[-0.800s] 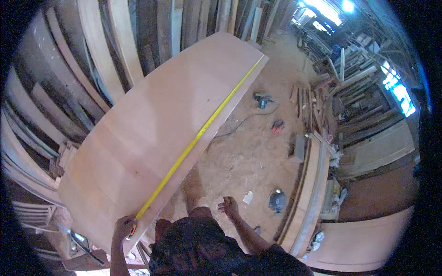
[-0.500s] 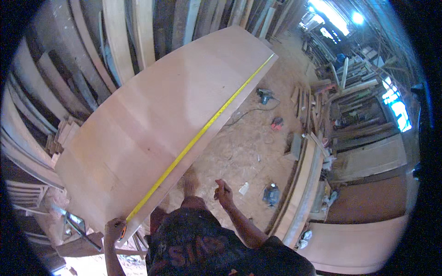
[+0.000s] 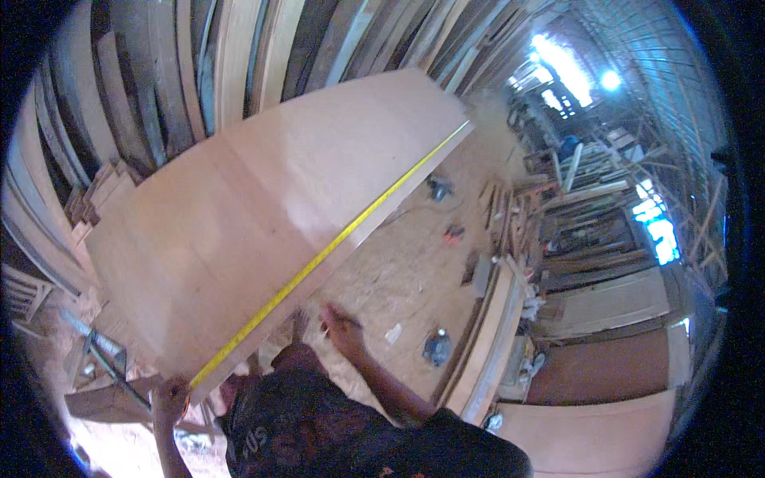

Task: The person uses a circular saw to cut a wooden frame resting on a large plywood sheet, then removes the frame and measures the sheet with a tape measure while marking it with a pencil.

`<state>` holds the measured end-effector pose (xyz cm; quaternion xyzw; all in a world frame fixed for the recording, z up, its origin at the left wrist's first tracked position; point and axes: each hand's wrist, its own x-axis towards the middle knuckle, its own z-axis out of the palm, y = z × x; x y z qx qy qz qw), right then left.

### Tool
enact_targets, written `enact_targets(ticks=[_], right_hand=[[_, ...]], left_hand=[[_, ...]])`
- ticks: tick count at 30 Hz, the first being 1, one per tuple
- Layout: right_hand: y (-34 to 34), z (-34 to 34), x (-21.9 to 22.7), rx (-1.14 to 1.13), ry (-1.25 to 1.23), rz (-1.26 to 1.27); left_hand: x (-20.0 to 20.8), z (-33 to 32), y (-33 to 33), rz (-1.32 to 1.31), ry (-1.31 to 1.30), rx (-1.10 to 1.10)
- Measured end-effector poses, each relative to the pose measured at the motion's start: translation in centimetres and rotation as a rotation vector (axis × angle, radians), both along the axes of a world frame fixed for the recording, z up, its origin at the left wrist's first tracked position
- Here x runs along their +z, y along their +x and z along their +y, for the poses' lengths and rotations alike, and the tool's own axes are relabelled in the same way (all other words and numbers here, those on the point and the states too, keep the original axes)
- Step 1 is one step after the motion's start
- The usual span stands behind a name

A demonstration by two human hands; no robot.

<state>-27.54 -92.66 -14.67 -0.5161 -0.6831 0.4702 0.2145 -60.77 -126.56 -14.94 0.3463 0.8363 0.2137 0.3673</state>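
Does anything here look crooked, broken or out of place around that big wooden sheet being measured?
Nothing looks damaged. The yellow tape measure runs straight along the right edge of the large plywood sheet, with the left hand at its near end and the right hand free beside the edge. Small tools lie scattered on the sawdust-covered floor.

Long wooden planks [image 3: 239,72] are stacked upright at the far side of the sawdust-covered floor [image 3: 398,279]. A dark power tool [image 3: 437,189] and a small red tool [image 3: 453,233] are seen lying on that floor, with a blue-grey tool [image 3: 437,347] nearer. Flat wooden door panels [image 3: 606,303] are laid right of the floor, beside a curved pale board [image 3: 486,342].
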Motion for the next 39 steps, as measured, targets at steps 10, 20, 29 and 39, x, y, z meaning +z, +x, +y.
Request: enact_targets(ticks=[10, 20, 29, 39], right_hand=[[-2.2, -2.3, 0.2, 0.209, 0.128, -0.112], [-11.1, -0.8, 4.9, 0.384, -0.289, 0.204], [-15.9, -3.2, 4.0, 0.617, -0.436, 0.14], [-13.1, -4.9, 2.7, 0.504, -0.455, 0.05]], left_hand=[[-1.2, -2.9, 0.1, -0.039, 0.155, 0.122], [-2.9, 0.4, -2.4, -0.054, 0.109, 0.129], [-2.3, 1.7, -2.2, -0.058, 0.057, 0.099], [-4.9, 0.2, -3.5, -0.079, 0.31, -0.013]])
